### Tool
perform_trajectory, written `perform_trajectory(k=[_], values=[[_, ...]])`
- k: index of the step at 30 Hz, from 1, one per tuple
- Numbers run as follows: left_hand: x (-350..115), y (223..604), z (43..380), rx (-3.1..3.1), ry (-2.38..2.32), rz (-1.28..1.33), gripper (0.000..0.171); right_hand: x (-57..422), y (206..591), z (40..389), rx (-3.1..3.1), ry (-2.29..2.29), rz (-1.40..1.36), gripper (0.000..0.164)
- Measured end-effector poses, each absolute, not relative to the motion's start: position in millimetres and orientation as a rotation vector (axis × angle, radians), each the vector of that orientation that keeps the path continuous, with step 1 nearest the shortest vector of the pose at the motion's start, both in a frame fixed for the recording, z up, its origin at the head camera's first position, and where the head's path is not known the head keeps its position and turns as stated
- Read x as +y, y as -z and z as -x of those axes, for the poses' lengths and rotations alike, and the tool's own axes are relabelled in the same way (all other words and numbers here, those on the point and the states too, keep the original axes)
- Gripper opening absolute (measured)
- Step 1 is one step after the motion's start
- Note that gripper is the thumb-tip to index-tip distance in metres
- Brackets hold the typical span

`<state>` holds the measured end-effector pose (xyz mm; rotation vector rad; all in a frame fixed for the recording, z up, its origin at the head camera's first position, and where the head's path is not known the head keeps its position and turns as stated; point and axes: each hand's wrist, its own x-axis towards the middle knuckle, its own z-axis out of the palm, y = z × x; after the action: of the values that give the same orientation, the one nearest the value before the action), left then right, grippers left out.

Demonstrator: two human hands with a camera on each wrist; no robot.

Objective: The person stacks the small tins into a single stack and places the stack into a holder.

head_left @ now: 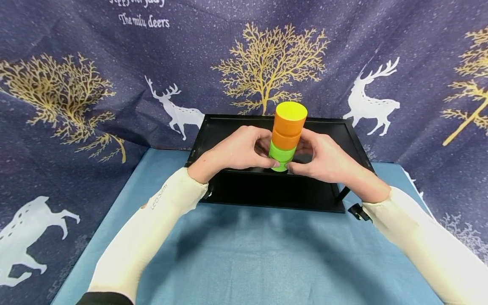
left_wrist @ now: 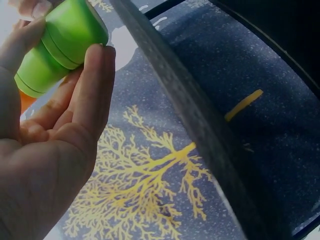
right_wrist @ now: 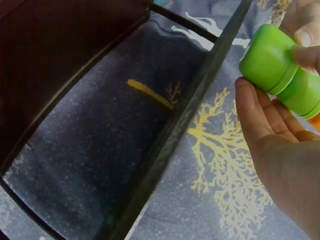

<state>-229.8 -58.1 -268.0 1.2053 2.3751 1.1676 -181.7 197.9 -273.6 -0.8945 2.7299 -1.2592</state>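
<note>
An orange cup with a yellow inside stands on top of a green cup, forming a slightly tilted column over the front part of a black shelf's top. On its left side my left hand grips the green cup, thumb near its base and fingers behind. From the opposite side my right hand holds the same green cup in a similar way. Both wrist views show the green cup between thumb and fingers, its lower end beyond the fingertips. Only a sliver of orange shows there.
The two-level black shelf stands at the back of a table with a blue cloth. Behind it hangs a dark blue curtain printed with deer and golden trees. A small black object sits at the right sleeve's cuff.
</note>
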Motion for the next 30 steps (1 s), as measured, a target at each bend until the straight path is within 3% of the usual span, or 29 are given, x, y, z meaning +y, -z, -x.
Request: perform_trajectory(k=[30], values=[[-48.0,282.7,251.8,2.443,-1.131,-1.113,0.041,205.2,289.5,206.2,2.689,1.275,0.798,0.06]])
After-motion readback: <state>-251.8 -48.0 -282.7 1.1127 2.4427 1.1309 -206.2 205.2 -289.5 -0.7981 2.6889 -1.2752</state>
